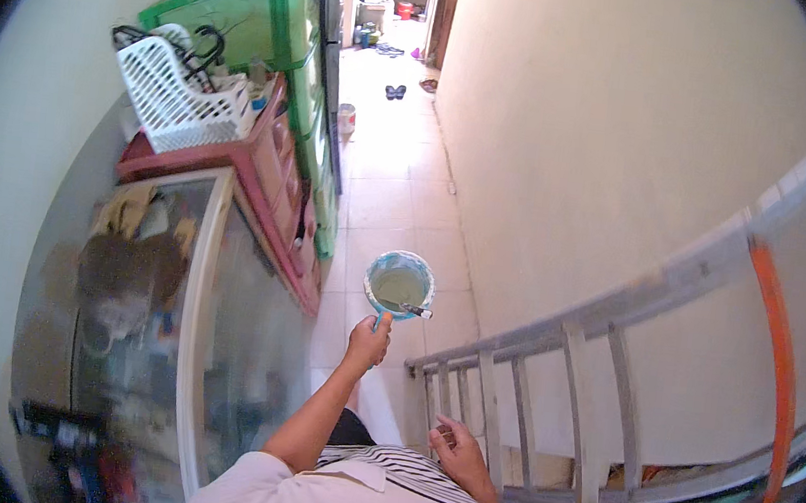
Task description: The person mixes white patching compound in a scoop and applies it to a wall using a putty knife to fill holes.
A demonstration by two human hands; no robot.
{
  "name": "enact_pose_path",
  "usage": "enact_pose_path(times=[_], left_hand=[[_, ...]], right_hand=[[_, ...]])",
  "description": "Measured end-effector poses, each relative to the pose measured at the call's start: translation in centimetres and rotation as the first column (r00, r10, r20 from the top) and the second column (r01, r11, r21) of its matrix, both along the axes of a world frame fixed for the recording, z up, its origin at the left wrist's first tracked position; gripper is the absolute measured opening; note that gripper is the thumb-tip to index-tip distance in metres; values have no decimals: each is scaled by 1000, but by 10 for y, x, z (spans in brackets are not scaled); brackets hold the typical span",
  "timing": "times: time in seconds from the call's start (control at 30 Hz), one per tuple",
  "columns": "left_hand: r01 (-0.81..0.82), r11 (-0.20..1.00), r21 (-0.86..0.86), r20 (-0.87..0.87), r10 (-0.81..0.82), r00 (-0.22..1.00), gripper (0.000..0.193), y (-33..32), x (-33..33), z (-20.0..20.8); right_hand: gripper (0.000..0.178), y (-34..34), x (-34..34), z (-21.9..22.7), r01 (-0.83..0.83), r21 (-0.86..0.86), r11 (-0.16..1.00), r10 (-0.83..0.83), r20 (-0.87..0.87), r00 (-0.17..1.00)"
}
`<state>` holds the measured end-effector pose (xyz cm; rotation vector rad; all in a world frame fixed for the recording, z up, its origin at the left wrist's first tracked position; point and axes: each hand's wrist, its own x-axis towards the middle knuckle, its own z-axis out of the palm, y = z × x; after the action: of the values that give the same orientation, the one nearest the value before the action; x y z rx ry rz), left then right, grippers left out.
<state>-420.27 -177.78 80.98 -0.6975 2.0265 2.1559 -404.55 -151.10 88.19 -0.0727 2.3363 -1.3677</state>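
My left hand is stretched forward, its fingers wrapped round the handle of a round blue paint pot. Whitish smears coat the pot's rim, and grey-green paint lies inside. A tool with a pale handle end leans on the pot's right edge; its other end is hidden in the paint. Close to my body, my right hand hangs beside an aluminium ladder, apart from it as far as I can see. Its fingers are loosely bent and hold nothing.
To the left stand a glass-fronted cabinet, a pink drawer unit bearing a white basket, and a green drawer unit. A small tub and dark sandals lie ahead on the tiled floor. A pale wall runs along the right.
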Motion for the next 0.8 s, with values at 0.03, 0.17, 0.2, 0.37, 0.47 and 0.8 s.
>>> enact_pose_path(times=[0.03, 0.17, 0.2, 0.37, 0.47, 0.8], left_hand=[[43, 999, -25, -8, -44, 999, 47, -6, -26, 1], [157, 983, -101, -72, -164, 984, 47, -23, -165, 42], [165, 968, -190, -124, -191, 974, 48, -25, -185, 47], [185, 971, -154, -125, -205, 971, 49, -55, -314, 62], [208, 966, -153, -110, -226, 968, 48, -61, -388, 66], [122, 972, -198, 2, -124, 992, 46, -158, -600, 52]], right_hand=[[48, -9, -24, -11, 31, -7, 999, -32, -36, 999], [45, -47, -120, 4, 185, -107, 977, -189, -28, 982], [44, -47, -132, 3, 195, -77, 978, -201, -76, 977], [41, -80, -240, 3, 311, -159, 937, -317, -13, 948], [43, -73, -315, -17, 332, -128, 935, -343, -82, 936], [40, -134, -694, -9, 250, -203, 947, -271, -80, 959]])
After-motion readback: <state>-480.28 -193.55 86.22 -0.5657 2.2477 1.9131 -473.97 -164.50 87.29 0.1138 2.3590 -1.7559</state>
